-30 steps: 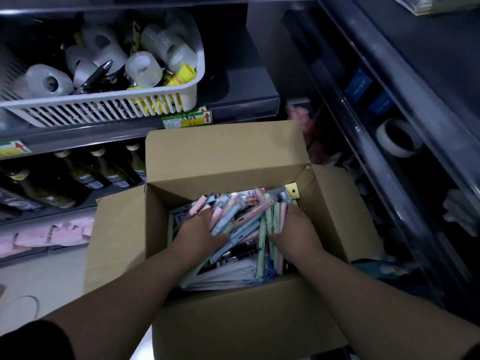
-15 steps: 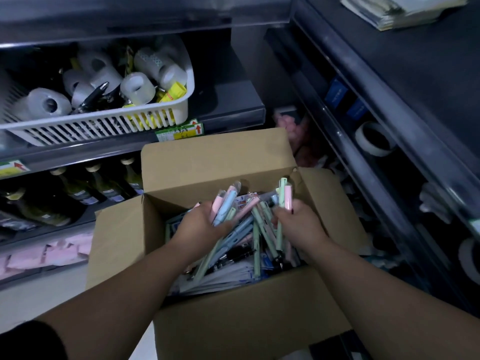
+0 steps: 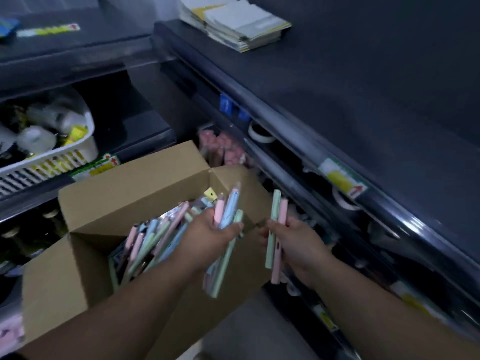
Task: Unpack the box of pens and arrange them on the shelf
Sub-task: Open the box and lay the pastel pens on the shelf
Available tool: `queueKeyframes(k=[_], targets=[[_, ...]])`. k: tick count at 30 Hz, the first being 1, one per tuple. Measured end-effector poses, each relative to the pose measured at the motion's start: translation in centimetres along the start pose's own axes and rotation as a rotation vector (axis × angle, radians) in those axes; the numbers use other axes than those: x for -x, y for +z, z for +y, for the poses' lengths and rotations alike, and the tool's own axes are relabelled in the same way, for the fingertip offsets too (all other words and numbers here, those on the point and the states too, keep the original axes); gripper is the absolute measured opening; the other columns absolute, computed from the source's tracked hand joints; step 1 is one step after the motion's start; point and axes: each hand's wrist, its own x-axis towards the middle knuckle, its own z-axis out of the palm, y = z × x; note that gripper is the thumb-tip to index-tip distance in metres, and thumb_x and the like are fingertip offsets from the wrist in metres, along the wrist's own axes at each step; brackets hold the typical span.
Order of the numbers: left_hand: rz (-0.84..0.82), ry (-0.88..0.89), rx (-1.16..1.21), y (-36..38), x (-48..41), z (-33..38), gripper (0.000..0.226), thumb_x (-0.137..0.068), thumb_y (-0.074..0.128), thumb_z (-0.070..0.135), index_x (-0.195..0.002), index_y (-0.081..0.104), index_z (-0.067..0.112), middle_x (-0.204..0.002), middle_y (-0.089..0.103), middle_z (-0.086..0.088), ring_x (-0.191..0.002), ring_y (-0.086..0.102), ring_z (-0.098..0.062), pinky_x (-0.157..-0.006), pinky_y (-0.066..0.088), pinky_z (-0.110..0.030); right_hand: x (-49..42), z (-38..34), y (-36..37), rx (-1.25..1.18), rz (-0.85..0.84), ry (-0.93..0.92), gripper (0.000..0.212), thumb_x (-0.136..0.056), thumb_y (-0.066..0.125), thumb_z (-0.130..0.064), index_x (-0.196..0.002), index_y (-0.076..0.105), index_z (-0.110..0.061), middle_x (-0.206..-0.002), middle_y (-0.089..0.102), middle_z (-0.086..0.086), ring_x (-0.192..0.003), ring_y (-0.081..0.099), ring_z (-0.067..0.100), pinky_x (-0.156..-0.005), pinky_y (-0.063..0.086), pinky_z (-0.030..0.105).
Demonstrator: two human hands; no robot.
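Observation:
An open cardboard box [image 3: 130, 196] holds several pastel pens [image 3: 150, 240] in pink, blue and green. My left hand [image 3: 207, 237] grips a bunch of pens [image 3: 228, 209] lifted above the box's right side. My right hand [image 3: 298, 242] holds a green pen and a pink pen [image 3: 278, 229] upright, just right of the box, in front of the dark shelf [image 3: 337, 105] on the right.
A white basket [image 3: 65, 157] of tape rolls sits on the left shelf. A stack of paper pads [image 3: 233, 24] lies on the top shelf at the back. Tape rolls [image 3: 261, 133] and pink items [image 3: 223, 149] fill the lower right shelves. Dark bottles [image 3: 15, 242] stand at lower left.
Both hands have lifted out of the box with pens and moved right toward the right shelf. The view has swung up and to the right.

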Motion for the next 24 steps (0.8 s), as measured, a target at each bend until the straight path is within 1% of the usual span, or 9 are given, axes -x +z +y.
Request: queueKeyframes(k=[3,6,8,12,14,16,20,22,24], targets=[[-0.117,0.03,0.002,2.4,2.9,1.5,0.024,-0.081,0.07,0.037,-0.088,0.06,0.017,-0.071,0.059,-0.001,-0.058,0.055,-0.009,-0.048,0.04,-0.014,3.2,1.6,-3.7,-0.066,0.032,0.055,0.017,-0.097,0.056,-0.025,-0.111,0.06,-0.016,-0.089,0.073,0.005,-0.083,0.07,0.018,-0.076,0.057,0.037],[-0.192,0.061,-0.004,5.3,6.1,3.3,0.026,-0.081,0.07,0.038,-0.093,0.061,0.016,-0.074,0.062,-0.002,-0.059,0.057,-0.008,-0.053,0.044,-0.019,6.6,3.3,-7.7,-0.121,0.061,0.055,0.014,-0.096,0.057,-0.024,-0.107,0.06,-0.016,-0.078,0.074,0.001,-0.068,0.072,0.012,-0.058,0.054,0.028],[-0.234,0.098,-0.042,7.6,8.5,4.6,0.029,-0.082,0.07,0.039,-0.095,0.06,0.015,-0.074,0.061,-0.001,-0.06,0.056,-0.008,-0.053,0.043,-0.018,9.2,4.7,-10.6,-0.165,0.096,0.048,0.012,-0.096,0.057,-0.021,-0.106,0.06,-0.014,-0.082,0.073,0.004,-0.065,0.071,0.012,-0.052,0.052,0.024],[-0.31,0.167,-0.071,13.5,14.6,6.7,0.034,-0.081,0.071,0.037,-0.094,0.059,0.007,-0.074,0.057,-0.005,-0.062,0.053,-0.012,-0.055,0.042,-0.022,15.4,8.6,-17.1,-0.235,0.183,0.021,0.014,-0.096,0.056,-0.018,-0.108,0.061,-0.012,-0.087,0.072,0.006,-0.072,0.068,0.016,-0.058,0.052,0.028],[-0.345,0.187,-0.095,17.0,18.5,7.7,0.035,-0.081,0.072,0.035,-0.091,0.059,0.004,-0.069,0.053,-0.003,-0.052,0.05,-0.006,-0.046,0.039,-0.015,19.5,10.9,-20.8,-0.271,0.216,0.007,0.014,-0.096,0.057,-0.018,-0.107,0.062,-0.012,-0.084,0.073,0.004,-0.071,0.069,0.015,-0.057,0.051,0.028],[-0.39,0.207,-0.096,20.8,22.6,8.7,0.032,-0.081,0.072,0.032,-0.089,0.06,0.004,-0.066,0.052,-0.002,-0.044,0.047,-0.001,-0.041,0.038,-0.014,23.9,13.3,-24.7,-0.318,0.272,-0.009,0.012,-0.094,0.059,-0.018,-0.104,0.062,-0.011,-0.078,0.072,0.003,-0.069,0.068,0.015,-0.058,0.052,0.029],[-0.543,0.265,-0.117,29.3,30.9,10.6,0.022,-0.08,0.073,0.03,-0.089,0.063,0.013,-0.074,0.064,-0.006,-0.063,0.061,-0.017,-0.061,0.055,-0.034,33.2,18.6,-33.0,-0.368,0.45,-0.035,0.008,-0.096,0.056,-0.017,-0.095,0.062,-0.013,-0.077,0.07,0.005,-0.071,0.065,0.02,-0.069,0.052,0.036],[-0.626,0.327,-0.117,33.6,35.0,11.7,0.019,-0.081,0.073,0.031,-0.087,0.062,0.017,-0.073,0.066,-0.001,-0.061,0.062,-0.009,-0.049,0.05,-0.021,37.9,21.2,-36.9,-0.418,0.541,-0.045,0.008,-0.097,0.054,-0.015,-0.092,0.06,-0.013,-0.077,0.069,0.004,-0.068,0.064,0.019,-0.072,0.052,0.039],[-0.698,0.388,-0.128,37.4,39.0,13.0,0.02,-0.08,0.074,0.033,-0.087,0.062,0.019,-0.071,0.065,0.003,-0.055,0.058,-0.004,-0.044,0.042,-0.015,42.5,23.5,-40.3,-0.48,0.636,-0.047,0.008,-0.097,0.054,-0.015,-0.094,0.061,-0.012,-0.076,0.07,0.003,-0.066,0.065,0.017,-0.066,0.053,0.034]])
